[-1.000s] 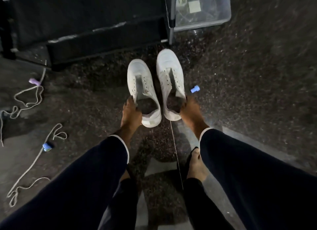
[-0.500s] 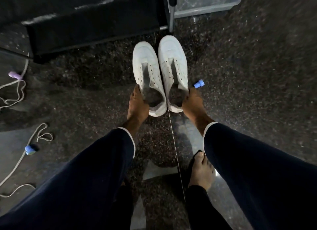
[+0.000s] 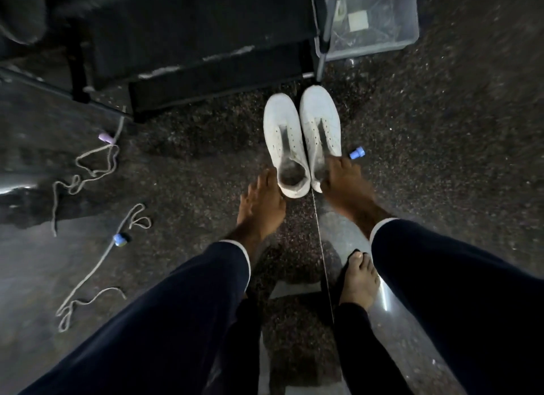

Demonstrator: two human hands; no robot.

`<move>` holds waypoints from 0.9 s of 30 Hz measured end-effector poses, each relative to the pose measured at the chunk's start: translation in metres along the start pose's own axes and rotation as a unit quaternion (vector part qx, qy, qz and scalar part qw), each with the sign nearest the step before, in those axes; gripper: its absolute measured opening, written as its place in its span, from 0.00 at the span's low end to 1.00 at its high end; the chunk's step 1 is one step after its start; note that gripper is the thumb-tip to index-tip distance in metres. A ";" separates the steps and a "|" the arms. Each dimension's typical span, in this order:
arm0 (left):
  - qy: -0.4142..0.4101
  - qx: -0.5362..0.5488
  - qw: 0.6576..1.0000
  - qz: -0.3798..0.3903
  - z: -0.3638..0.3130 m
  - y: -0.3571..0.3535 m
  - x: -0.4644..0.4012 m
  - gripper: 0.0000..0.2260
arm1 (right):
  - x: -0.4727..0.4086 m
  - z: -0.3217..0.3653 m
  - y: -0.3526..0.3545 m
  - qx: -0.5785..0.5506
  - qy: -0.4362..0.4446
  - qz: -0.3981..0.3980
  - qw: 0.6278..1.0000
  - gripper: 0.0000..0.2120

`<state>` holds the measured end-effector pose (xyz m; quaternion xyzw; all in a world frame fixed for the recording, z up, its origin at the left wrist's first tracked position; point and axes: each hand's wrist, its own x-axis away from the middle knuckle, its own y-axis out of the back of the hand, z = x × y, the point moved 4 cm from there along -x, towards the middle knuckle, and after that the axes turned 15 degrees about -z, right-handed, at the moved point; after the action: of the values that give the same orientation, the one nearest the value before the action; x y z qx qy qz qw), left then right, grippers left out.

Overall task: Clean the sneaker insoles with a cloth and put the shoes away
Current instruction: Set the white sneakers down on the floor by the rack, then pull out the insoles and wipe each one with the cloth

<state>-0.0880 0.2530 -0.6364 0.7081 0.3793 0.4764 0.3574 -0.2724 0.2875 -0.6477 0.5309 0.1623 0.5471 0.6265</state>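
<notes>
Two white sneakers [image 3: 300, 135] stand side by side on the dark floor [image 3: 426, 159]. My left hand [image 3: 260, 203] rests, fingers straight, beside the left heel; my right hand [image 3: 343, 179] grips the right sneaker's heel collar.

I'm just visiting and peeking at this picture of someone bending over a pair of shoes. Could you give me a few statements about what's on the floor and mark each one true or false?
1. The two white lace-less sneakers stand side by side on the dark speckled floor, toes pointing away from the person. True.
2. The left hand is deep inside a sneaker. False: it is beside the heel of the left sneaker, outside it, fingers fairly straight.
3. The right hand is at the heel opening of the right sneaker. True.
4. A clear plastic storage box sits beyond the sneakers. True.
5. The pale cord laces are threaded through the sneakers. False: they lie loose on the floor to the left.
</notes>
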 end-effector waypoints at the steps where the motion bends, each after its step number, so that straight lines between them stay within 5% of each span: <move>1: -0.007 -0.007 1.000 0.000 0.002 0.017 0.008 0.30 | 0.007 0.013 0.011 -0.002 0.019 0.012 1.000 0.28; 15: 0.079 0.118 0.972 -0.189 0.071 0.274 0.029 0.25 | 0.034 0.245 0.154 -0.037 0.235 -0.040 0.971 0.25; 18: 0.166 0.221 0.921 -0.275 0.114 0.311 0.019 0.19 | 0.029 0.304 0.158 -0.072 0.270 -0.051 0.959 0.21; 21: 0.296 0.358 0.835 -0.296 0.161 0.328 0.003 0.10 | 0.021 0.353 0.147 -0.110 0.262 -0.024 0.958 0.20; 24: 0.344 0.499 0.753 -0.256 0.194 0.336 -0.012 0.07 | 0.010 0.395 0.129 -0.137 0.252 -0.007 0.958 0.19; 27: 0.358 0.548 0.729 -0.201 0.214 0.337 -0.026 0.08 | -0.003 0.430 0.110 -0.146 0.247 -0.007 0.958 0.19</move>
<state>0.1737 0.0455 -0.4169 0.4648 0.8080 0.3208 -0.1677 0.0074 0.0570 -0.3914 0.2809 0.2339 0.6743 0.6417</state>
